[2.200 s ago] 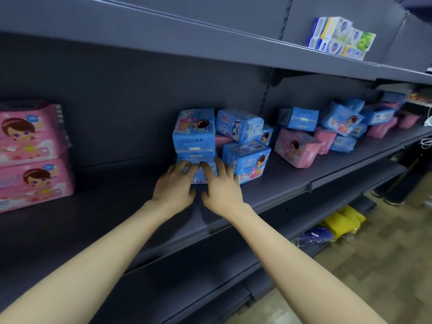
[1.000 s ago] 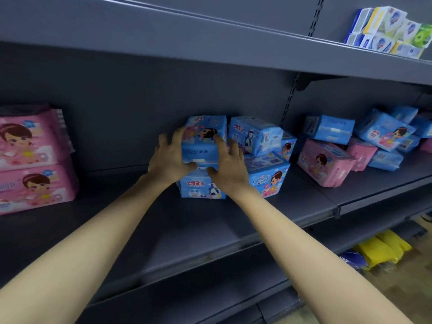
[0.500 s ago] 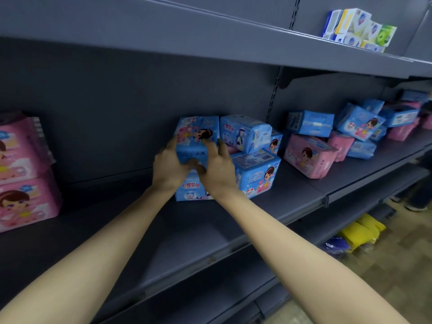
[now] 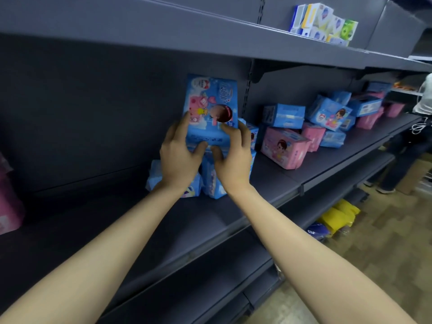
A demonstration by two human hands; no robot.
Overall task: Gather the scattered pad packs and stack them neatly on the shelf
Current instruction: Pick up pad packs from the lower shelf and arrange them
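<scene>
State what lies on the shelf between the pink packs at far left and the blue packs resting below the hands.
Nothing: the head view shows only bare shelf between the pink packs and the blue packs.

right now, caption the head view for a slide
Left hand and right hand hold a blue pad pack above the grey shelf, scattered packs lying to its right.

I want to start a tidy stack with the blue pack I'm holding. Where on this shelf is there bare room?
Bare shelf runs wide between the pink stack at the left edge and the blue packs standing mid-shelf; the front strip before them is free too. Right of them it is crowded: the pink pack and the tumbled heap behind it.
</scene>
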